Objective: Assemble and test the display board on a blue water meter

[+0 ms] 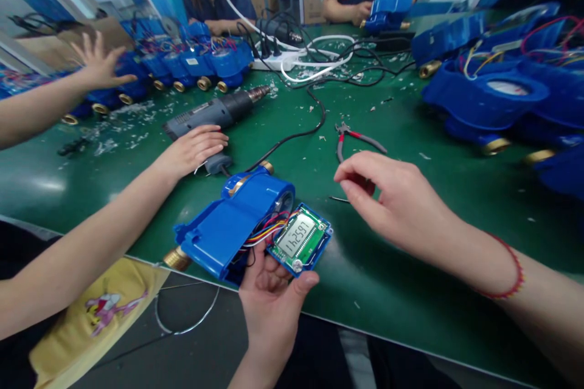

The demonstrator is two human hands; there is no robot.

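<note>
My left hand holds an LCD circuit board in a blue frame, thumb at its lower edge and fingers beneath. The display shows digits. Several coloured wires run from the board to a blue water meter with brass threaded ends, lying on the green table. To the right of the board, my right hand is raised with thumb and fingers pinched together; whatever is between them is hidden. Just beyond it lie cutting pliers with red-and-grey handles, spread apart. A thin dark rod shows beside my right fingertips.
On the left, a co-worker's hand rests by a grey heat gun, the other hand raised. Blue meters line the back left and right. A white power strip and cables lie behind. More people sit opposite.
</note>
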